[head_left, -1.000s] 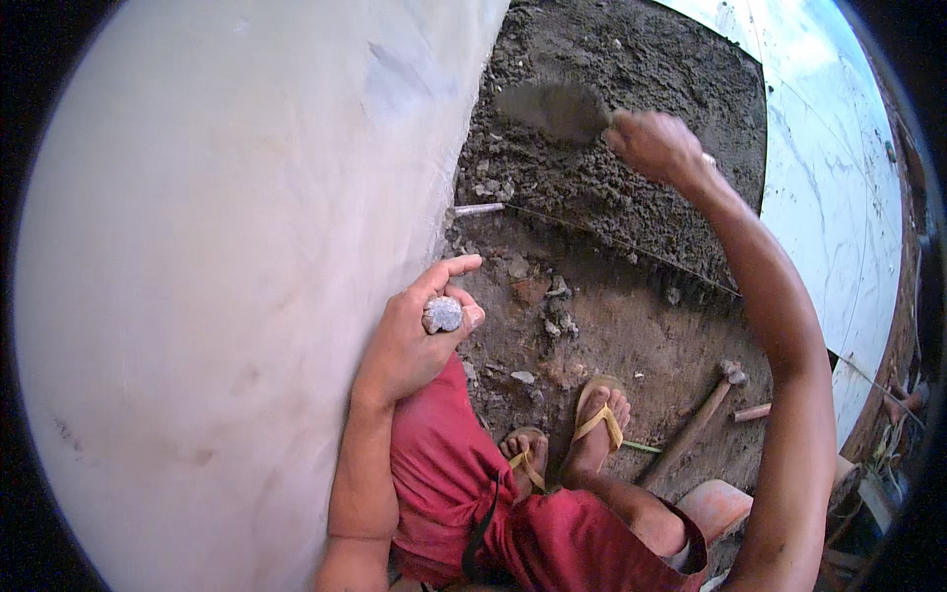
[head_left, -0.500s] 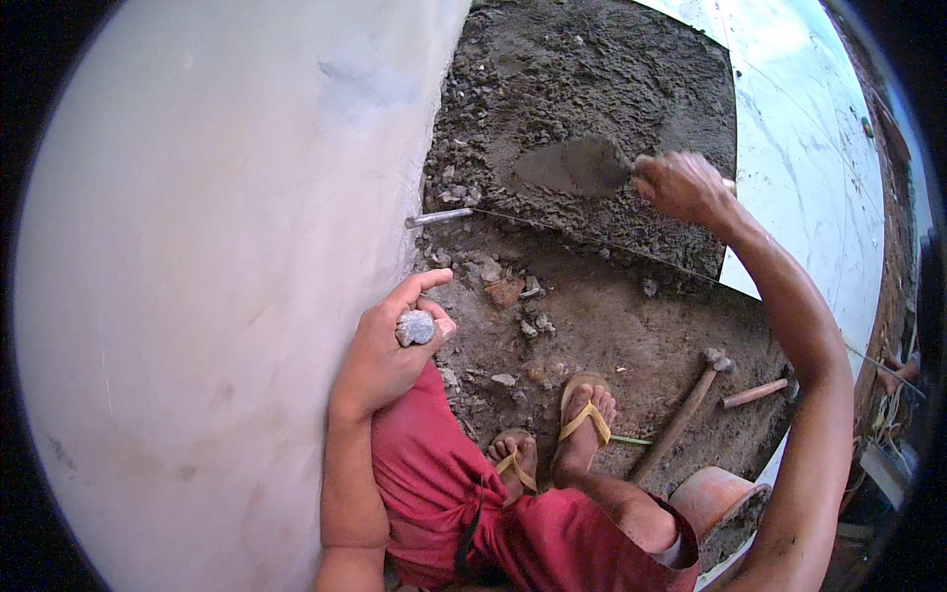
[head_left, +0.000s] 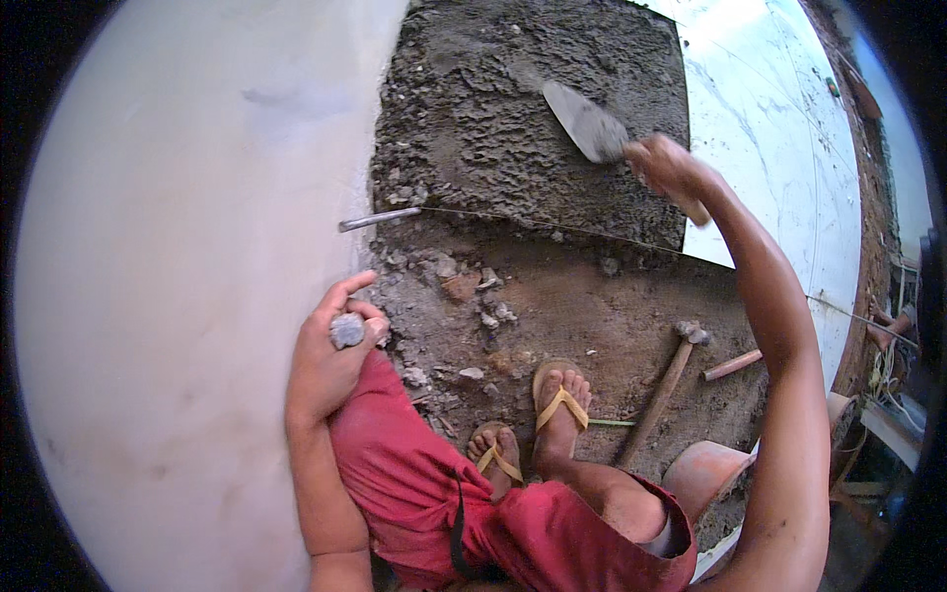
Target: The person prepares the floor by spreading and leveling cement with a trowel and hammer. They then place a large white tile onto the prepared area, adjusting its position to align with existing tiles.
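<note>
My right hand (head_left: 669, 168) is closed round the wooden handle of a trowel (head_left: 589, 123). Its grey blade is tilted over a bed of wet mortar (head_left: 473, 128), the tip toward the far left. By the pale wall, above my left knee, my left hand (head_left: 330, 345) grips a grey, blunt-ended piece (head_left: 347, 331) seen end-on; the rest of it is hidden, and the index finger sticks out. A string (head_left: 552, 222) runs along the mortar's near edge from a metal rod (head_left: 380, 219) that lies against the wall.
White marbled tiles (head_left: 760, 128) border the mortar on the right. A hammer (head_left: 663, 390), a wooden handle (head_left: 733, 365) and an orange bucket (head_left: 702, 472) are near my feet. Rubble (head_left: 464, 281) lies along the smooth wall (head_left: 197, 296). Another person's foot (head_left: 883, 331) shows at far right.
The trowel's blade has swung up from lying level over the mortar, its tip now farther away and its face lighter. The whole view has shifted, moving the scene leftward. My left hand keeps its grip.
</note>
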Demonstrator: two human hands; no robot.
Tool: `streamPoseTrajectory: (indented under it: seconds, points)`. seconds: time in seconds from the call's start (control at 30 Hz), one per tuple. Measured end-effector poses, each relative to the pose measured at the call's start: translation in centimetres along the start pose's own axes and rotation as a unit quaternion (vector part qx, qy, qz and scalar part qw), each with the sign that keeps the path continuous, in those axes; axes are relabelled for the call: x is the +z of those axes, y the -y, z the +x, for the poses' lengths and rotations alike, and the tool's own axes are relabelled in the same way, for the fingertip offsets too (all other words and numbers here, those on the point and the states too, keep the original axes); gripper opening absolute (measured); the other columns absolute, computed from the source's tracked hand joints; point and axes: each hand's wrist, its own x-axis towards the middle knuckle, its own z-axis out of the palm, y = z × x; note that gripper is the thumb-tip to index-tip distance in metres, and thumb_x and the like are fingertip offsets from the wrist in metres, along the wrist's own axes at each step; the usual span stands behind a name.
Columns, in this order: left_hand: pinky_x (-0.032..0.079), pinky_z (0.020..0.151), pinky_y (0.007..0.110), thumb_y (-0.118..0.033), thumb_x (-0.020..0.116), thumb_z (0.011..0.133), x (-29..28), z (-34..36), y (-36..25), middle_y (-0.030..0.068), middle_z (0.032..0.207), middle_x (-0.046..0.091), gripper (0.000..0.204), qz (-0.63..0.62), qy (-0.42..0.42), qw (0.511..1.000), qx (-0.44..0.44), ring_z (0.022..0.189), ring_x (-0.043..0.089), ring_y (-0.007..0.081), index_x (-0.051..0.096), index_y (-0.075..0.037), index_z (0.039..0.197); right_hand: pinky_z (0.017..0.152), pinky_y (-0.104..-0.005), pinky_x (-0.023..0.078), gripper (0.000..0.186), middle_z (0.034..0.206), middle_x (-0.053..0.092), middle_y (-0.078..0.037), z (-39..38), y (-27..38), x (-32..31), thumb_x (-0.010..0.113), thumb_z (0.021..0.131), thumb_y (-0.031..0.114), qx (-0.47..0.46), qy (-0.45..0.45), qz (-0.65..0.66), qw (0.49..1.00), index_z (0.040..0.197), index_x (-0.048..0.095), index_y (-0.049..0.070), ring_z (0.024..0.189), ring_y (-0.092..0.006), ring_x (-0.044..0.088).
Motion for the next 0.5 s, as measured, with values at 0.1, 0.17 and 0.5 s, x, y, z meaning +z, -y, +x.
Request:
streamPoseTrajectory:
  seconds: [0.1, 0.17, 0.5]
  points:
    - [0.045, 0.075, 0.023, 0.0, 0.06, 0.083, -0.3, -0.1, -0.5, -0.0001, 0.084, 0.058, 0.044, 0.025, -0.019, 1.0, 0.002, 0.078, 0.053, 0.0073, 0.05, -0.002, 0.125, 0.042, -0.0317, 0.043, 0.04, 0.055, 0.048, -0.003, -6.7, -1.4, -0.4, 0.042, 0.092, 0.036, 0.124, 0.058, 0.093, 0.986, 0.072, 0.053, 0.003, 0.048, -0.0134, 0.05]
    - [0.044, 0.078, 0.023, -0.001, 0.06, 0.083, -0.4, 0.1, -0.7, 0.0013, 0.087, 0.058, 0.044, 0.017, -0.02, 1.0, 0.007, 0.082, 0.053, 0.0085, 0.049, 0.0, 0.127, 0.042, -0.0305, 0.043, 0.04, 0.058, 0.049, -0.002, -9.6, -4.0, -0.3, 0.044, 0.093, 0.039, 0.135, 0.021, 0.203, 0.97, 0.076, 0.053, 0.005, 0.048, -0.0123, 0.049]
    - [0.042, 0.085, 0.026, -0.016, 0.062, 0.087, 1.0, 1.6, 0.8, 0.0003, 0.075, 0.056, 0.047, -0.036, -0.029, 0.999, -0.006, 0.083, 0.054, 0.0107, 0.047, 0.001, 0.128, 0.053, -0.0293, 0.047, 0.042, 0.07, 0.052, -0.003, -8.9, 3.0, 9.1, 0.044, 0.096, 0.04, 0.075, 0.062, 0.378, 0.921, 0.087, 0.053, 0.0, 0.058, -0.0115, 0.051]
